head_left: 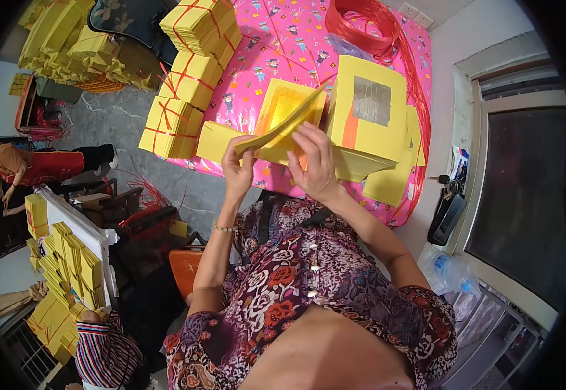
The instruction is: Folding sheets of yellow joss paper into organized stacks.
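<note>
My left hand [238, 170] pinches the left end of a thin, bent sheaf of yellow paper [274, 134], its thumb on the near side. My right hand [317, 161] is beside the sheaf's right part, fingers apart and fingertips against or very close to the paper; their exact contact is hard to see. Behind the sheaf lies yellow paper with an orange-gold square [271, 103], partly covered. Just right of my right hand stands a thick stack of yellow paper [394, 114], its top sheet bearing a silver square and an orange strip.
Tied yellow bundles [171, 127] line the left side of the pink patterned tablecloth [263, 32]. A coil of red plastic strapping [369, 40] lies at the back right. Loose yellow sheets [387, 185] lie near the right edge. People work beside another table [106, 250] at left.
</note>
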Demonstrator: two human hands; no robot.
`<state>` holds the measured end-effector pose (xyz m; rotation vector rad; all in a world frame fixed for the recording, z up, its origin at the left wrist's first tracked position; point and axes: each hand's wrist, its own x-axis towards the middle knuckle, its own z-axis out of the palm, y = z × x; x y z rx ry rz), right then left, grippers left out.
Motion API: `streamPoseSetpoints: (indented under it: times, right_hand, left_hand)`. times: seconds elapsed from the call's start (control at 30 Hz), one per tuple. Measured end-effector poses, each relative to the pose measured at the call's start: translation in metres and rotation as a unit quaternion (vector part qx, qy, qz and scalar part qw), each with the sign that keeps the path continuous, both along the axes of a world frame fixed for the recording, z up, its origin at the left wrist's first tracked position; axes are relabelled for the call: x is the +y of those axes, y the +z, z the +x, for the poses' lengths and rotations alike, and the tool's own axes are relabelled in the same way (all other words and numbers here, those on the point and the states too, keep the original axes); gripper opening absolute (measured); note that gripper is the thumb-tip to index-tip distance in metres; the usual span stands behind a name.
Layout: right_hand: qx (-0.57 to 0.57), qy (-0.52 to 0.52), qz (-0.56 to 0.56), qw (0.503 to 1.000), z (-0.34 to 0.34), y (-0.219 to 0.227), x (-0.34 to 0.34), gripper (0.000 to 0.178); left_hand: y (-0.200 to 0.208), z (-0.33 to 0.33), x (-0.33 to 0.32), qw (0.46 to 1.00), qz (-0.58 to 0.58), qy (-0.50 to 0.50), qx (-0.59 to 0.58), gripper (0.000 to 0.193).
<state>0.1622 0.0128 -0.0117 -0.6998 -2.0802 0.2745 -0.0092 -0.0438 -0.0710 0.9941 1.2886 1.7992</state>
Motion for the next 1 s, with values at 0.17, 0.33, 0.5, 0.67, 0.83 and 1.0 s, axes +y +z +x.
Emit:
streamPoseSetpoints:
  times: [0.17,0.33,0.5,0.67,0.83,1.0]
  right_hand:
    - [-0.017,-0.014,-0.077,0.997,0.002,-0.02,0.0,0.062]
    - [-0.008,-0.057,-0.202,0.978,-0.001,-0.041,-0.002,0.085]
    - [0.008,-0.072,-0.272,0.959,-0.006,-0.046,0.005,0.112]
    - [0.104,0.136,-0.418,0.892,-0.002,-0.047,0.012,0.106]
    - [0.143,0.146,-0.467,0.86,-0.004,-0.051,0.008,0.069]
    - [0.189,0.148,-0.517,0.822,0.0,-0.042,0.007,0.052]
  left_hand:
    - [-0.021,-0.021,-0.005,0.993,-0.072,-0.047,-0.077,0.02]
    - [-0.031,-0.027,-0.008,0.986,-0.11,-0.057,-0.112,0.019]
    - [-0.036,-0.047,-0.01,0.97,-0.087,-0.206,-0.1,0.018]
    - [0.008,-0.022,-0.005,0.958,-0.115,-0.236,-0.116,0.024]
    - [-0.009,0.001,0.008,0.99,-0.037,-0.136,0.014,0.041]
    - [-0.003,0.007,0.012,0.99,-0.037,-0.092,0.097,0.047]
